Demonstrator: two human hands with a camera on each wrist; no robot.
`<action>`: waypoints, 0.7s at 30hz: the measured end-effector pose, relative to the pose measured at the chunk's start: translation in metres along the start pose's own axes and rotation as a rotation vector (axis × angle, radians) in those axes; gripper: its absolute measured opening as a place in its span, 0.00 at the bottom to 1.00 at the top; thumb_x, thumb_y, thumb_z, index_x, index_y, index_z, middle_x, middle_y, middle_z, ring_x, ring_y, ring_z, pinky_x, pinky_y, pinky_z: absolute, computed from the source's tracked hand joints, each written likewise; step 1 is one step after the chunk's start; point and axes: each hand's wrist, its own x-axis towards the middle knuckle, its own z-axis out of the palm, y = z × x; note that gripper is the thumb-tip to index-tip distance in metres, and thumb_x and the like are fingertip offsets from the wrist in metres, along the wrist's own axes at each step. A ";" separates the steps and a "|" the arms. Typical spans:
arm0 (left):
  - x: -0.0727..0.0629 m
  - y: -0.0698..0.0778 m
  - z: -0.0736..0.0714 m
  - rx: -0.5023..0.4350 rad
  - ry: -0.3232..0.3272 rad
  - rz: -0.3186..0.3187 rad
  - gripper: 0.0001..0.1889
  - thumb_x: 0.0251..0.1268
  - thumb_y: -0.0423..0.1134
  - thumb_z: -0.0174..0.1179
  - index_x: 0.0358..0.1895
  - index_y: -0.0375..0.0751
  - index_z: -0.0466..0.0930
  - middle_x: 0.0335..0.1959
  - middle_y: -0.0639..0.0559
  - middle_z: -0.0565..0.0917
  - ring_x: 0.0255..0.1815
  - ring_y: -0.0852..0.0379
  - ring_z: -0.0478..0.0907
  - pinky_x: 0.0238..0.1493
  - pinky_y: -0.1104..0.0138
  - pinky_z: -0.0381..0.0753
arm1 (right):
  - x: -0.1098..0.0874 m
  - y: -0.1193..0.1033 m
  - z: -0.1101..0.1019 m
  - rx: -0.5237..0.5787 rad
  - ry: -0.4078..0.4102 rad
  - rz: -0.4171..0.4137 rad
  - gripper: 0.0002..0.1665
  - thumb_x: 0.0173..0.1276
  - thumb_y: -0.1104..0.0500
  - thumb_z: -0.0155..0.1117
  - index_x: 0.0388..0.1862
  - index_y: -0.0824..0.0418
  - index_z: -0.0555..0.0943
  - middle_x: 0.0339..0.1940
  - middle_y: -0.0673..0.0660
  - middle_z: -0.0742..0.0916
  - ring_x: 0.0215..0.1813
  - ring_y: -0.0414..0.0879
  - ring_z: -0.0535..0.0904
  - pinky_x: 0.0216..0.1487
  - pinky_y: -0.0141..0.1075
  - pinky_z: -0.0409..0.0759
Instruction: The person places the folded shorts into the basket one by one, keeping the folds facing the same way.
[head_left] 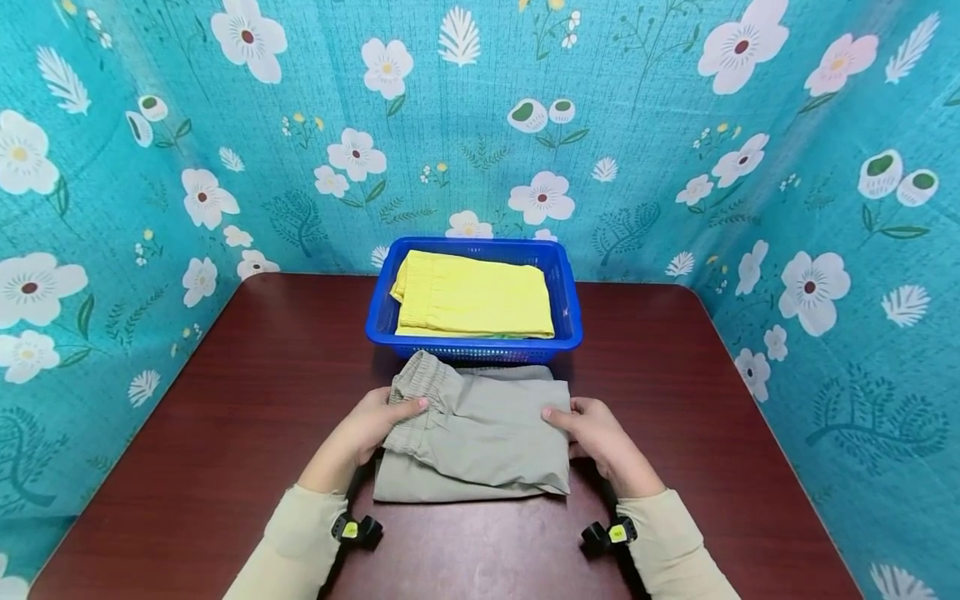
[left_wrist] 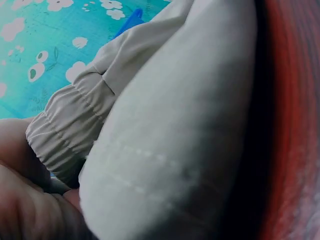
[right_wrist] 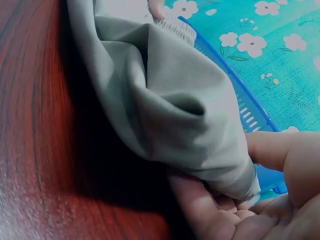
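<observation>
Folded grey-green elastic-waist pants (head_left: 487, 425) are held up between both hands, just in front of the basket. My left hand (head_left: 375, 421) grips the gathered waistband end, thumb on top and fingers underneath. At the opposite end my right hand (head_left: 600, 437) pinches the folded edge, its thumb on the upper face. In the right wrist view the fingers (right_wrist: 195, 205) curl beneath the sagging cloth, with dark shadow on the table below it. The left wrist view shows the ruffled waistband (left_wrist: 70, 125) close to the hand, and a loose fold fills most of that picture.
A blue plastic basket (head_left: 474, 342) stands at the table's back edge, with folded yellow pants (head_left: 480, 296) lying in it. The dark red wooden table (head_left: 262, 400) spreads to both sides. Blue floral cloth (head_left: 450, 125) hangs behind and along both sides.
</observation>
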 end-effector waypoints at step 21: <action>-0.005 0.006 -0.001 -0.176 -0.038 -0.026 0.27 0.71 0.37 0.63 0.66 0.30 0.64 0.44 0.45 0.87 0.40 0.53 0.87 0.42 0.59 0.88 | 0.005 0.004 0.004 0.042 -0.051 -0.005 0.24 0.73 0.58 0.65 0.60 0.72 0.74 0.37 0.56 0.88 0.34 0.46 0.87 0.33 0.43 0.87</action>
